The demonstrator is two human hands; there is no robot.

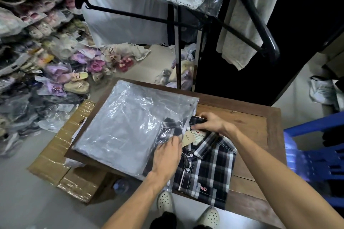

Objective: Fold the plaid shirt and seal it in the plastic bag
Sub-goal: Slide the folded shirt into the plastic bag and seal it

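Observation:
The folded plaid shirt (208, 169), dark navy with white checks, lies on a wooden table (258, 135), collar toward the left. A clear plastic bag (130, 122) lies flat beside it, and its open mouth covers the collar end of the shirt. My left hand (167, 156) grips the bag's edge over the shirt's near collar side. My right hand (210, 122) holds the far collar edge at the bag's mouth, fingers curled on the fabric. A paper tag (187, 138) sticks out at the collar.
Cardboard boxes (61, 156) sit on the floor left of the table. Bagged shoes (55, 72) pile up along the left wall. A black garment rack (178, 42) with hanging clothes stands behind the table. A blue plastic chair (316, 152) is at the right.

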